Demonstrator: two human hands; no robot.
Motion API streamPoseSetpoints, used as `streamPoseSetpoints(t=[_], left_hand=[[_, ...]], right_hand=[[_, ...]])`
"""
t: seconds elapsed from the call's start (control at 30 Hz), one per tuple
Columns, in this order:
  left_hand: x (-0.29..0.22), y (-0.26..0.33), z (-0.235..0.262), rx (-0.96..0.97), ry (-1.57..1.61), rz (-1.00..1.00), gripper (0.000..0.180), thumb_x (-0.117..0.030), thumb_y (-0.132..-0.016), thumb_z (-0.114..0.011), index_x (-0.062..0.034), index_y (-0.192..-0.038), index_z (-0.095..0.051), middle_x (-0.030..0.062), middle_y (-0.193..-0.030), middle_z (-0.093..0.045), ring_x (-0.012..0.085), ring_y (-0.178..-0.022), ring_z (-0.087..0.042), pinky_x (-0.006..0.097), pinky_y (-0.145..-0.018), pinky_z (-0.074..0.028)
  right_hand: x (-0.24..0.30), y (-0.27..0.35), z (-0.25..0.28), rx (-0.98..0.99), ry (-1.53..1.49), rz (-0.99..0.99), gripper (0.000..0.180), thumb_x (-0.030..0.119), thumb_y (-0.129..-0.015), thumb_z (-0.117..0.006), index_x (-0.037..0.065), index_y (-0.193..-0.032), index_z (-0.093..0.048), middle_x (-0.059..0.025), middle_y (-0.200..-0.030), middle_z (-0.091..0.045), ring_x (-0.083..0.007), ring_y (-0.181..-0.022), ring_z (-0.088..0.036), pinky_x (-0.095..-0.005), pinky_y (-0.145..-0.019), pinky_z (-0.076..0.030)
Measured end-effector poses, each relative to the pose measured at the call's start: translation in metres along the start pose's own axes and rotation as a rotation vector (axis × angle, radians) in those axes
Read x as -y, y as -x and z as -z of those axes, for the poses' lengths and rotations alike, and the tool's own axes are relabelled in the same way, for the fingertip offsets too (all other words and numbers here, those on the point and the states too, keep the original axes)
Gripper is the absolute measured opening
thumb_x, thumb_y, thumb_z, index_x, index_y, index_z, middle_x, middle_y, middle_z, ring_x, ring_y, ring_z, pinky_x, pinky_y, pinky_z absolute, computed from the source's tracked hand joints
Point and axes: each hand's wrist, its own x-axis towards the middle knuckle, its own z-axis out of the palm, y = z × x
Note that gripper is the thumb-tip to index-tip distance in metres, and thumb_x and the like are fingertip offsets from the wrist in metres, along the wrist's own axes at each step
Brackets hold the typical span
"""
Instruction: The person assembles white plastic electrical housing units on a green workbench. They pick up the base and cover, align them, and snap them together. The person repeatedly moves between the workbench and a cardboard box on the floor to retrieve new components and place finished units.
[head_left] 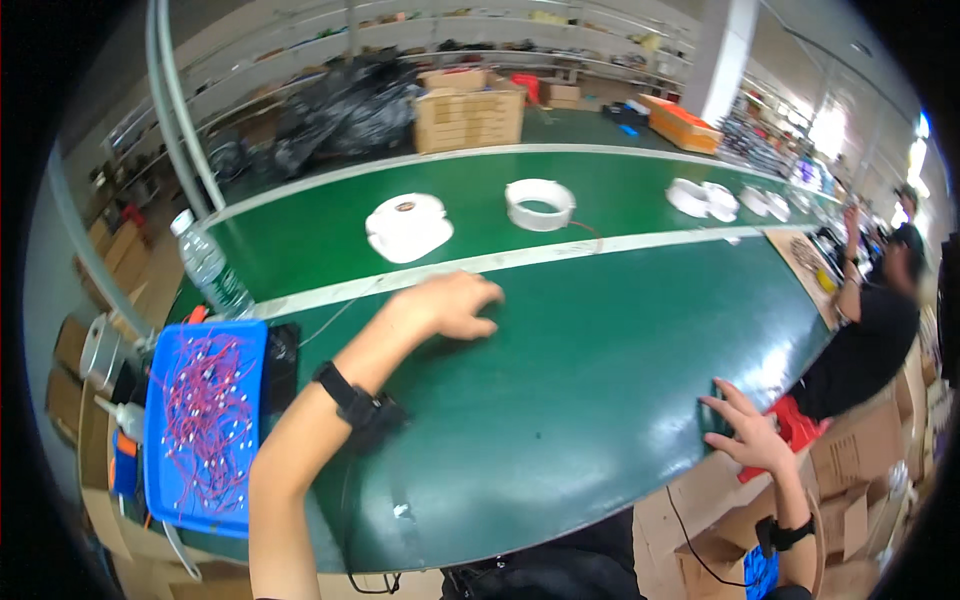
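Tray [257,352], blue, holds tangled red wires [207,415], apparently white-tipped.

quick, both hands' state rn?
Left hand: open, loosely curled, nothing visible held.
Right hand: open, fingers spread, nothing visible held, at the green table's edge.

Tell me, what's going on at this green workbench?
A person is at the green workbench, with both hands apparently empty. The left hand is over the surface, near its far edge; the right hand is spread at the right-hand edge. A blue tray of tangled wires sits at the left. Farther back lie a white ring and a rounded white piece.
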Motion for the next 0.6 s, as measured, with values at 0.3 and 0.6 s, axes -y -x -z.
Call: streamPoseSetpoints(t=[0.3, 0.6], left_hand=[[0.026, -0.067, -0.033, 0.0, -0.217, 0.098, 0.061, -0.043, -0.092, -0.052, -0.0008, -0.135, -0.045, 0.0307, -0.133, -0.046, 0.044, -0.124, -0.046, 0.049, -0.104, -0.041], [-0.164, -0.181, 0.017, 0.831, -0.561, -0.155, 0.073, -0.05, -0.084, -0.064, -0.0034, -0.137, -0.049, 0.024, -0.124, -0.062, 0.0361, -0.118, -0.058, 0.041, -0.102, -0.046]], right_hand=[[-0.001, -0.009, -0.079, -0.72, 0.106, 0.119, 0.04, 0.018, -0.073, -0.054, 0.011, -0.11, -0.069, -0.0151, -0.122, -0.064, -0.033, -0.112, -0.061, -0.0428, -0.094, -0.052], [-0.017, -0.023, -0.099, -0.977, -0.08, 0.246, 0.031, 0.023, -0.071, -0.063, 0.005, -0.095, -0.07, -0.0158, -0.109, -0.067, -0.034, -0.104, -0.063, -0.0443, -0.087, -0.053]])
